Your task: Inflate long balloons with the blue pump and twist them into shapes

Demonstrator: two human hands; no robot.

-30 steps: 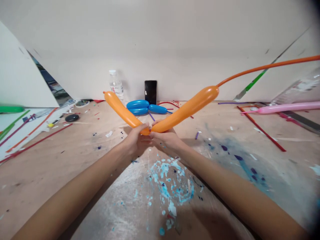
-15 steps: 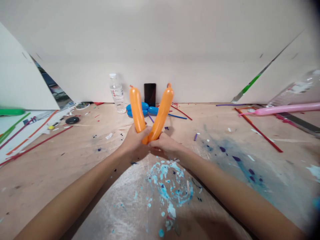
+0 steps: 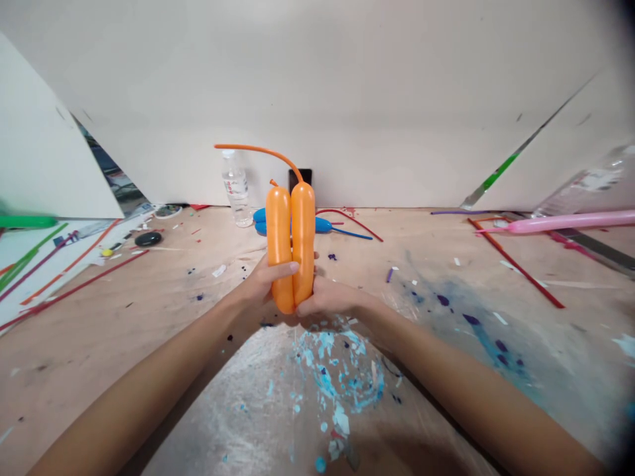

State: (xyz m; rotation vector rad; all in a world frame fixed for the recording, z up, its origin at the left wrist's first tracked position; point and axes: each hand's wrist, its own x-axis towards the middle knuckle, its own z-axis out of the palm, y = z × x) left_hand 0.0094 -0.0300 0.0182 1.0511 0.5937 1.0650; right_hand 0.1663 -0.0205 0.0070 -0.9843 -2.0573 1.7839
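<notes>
An orange modelling balloon (image 3: 303,228), folded so two inflated lengths stand upright side by side, is between my two hands above the table. A thin uninflated tail bends left from the top of its right length; a small knot tops the left one. My left hand (image 3: 265,281) wraps the balloon from the left, thumb across its front. Around the lower right side closes my right hand (image 3: 325,297), its thumb near the bottom fold. Behind it lies a blue balloon (image 3: 323,226), twisted into short segments and partly hidden.
A water bottle (image 3: 238,192) and a dark phone (image 3: 303,176) stand by the back panel. At right lie a pink balloon (image 3: 570,221), a second bottle (image 3: 580,188) and red strips (image 3: 520,268). A black oval object (image 3: 148,238) is left. Paint marks the table (image 3: 198,396).
The balloon's two lengths, spread in a V before, now stand pressed together. Its long tail now shows, pointing left. My left thumb has moved across the front.
</notes>
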